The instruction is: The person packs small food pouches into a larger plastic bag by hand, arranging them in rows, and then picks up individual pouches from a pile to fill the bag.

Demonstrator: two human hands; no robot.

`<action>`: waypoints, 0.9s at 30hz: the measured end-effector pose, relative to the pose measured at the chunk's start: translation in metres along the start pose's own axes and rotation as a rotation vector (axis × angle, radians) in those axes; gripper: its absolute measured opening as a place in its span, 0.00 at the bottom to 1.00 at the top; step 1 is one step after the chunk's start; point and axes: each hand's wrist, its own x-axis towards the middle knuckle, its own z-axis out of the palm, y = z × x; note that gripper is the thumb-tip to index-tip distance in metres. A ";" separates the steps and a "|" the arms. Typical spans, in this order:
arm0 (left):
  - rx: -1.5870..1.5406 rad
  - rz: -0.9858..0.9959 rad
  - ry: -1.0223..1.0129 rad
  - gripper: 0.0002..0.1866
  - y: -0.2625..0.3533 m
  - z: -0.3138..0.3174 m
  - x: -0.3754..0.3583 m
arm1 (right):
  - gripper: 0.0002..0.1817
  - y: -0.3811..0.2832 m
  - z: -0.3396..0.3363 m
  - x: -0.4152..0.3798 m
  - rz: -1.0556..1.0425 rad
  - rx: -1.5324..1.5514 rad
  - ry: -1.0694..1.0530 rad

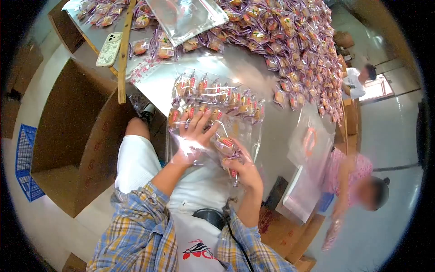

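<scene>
A clear plastic bag [259, 136] lies on the table edge in front of me, with rows of small wrapped cakes [217, 94] inside it. My left hand [195, 136] rests over the lower row with its fingers spread, and shiny plastic covers part of the hand and wrist. Close beside it, my right hand [244, 167] is closed around individually wrapped cakes [226, 147] at the bag's near side. The wrappers are clear and purple with red labels.
A large heap of wrapped cakes [290, 41] covers the table's far side. Empty clear bags [312, 136] lie at right; another bag [190, 18] lies ahead. A phone [109, 50] sits by a wooden strip [123, 63]. A cardboard box [68, 136] stands left. Two people are at right.
</scene>
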 end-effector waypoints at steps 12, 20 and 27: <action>-0.079 0.002 0.021 0.11 0.000 -0.001 -0.002 | 0.48 0.005 0.029 0.035 -0.297 -0.699 0.575; -0.073 -0.008 0.023 0.15 0.001 0.000 -0.004 | 0.62 0.033 0.022 0.064 -0.452 -0.905 0.509; 0.030 0.015 0.002 0.26 0.006 -0.004 0.003 | 0.49 0.014 0.024 0.060 -0.270 -0.250 0.425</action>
